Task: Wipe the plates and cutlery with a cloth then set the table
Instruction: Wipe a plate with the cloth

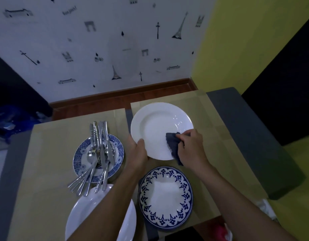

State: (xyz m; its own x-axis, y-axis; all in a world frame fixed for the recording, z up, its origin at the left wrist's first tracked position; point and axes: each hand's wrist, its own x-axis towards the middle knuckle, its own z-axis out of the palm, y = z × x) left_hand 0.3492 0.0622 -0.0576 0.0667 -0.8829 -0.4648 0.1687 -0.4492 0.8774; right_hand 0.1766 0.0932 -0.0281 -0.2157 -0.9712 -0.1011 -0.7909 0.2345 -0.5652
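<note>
Clasping the near rim of the white plate (157, 126) over the tabletop (51, 153), the left hand (137, 150) had its grip closed on it, while the right hand (190, 145) pinched a dark cloth (173, 143) in its grip against the plate's face; cutlery (98, 153) lay heaped on a blue plate (118, 145) to the left.

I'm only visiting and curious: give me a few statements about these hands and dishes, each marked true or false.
1. The right hand holds a dark cloth on the white plate. True.
2. The left hand hangs idle. False: it grips the white plate's rim.
3. The cutlery is piled on a blue patterned plate. True.
4. A fork lies on the flower-bordered plate. False: nothing lies on it.
</note>
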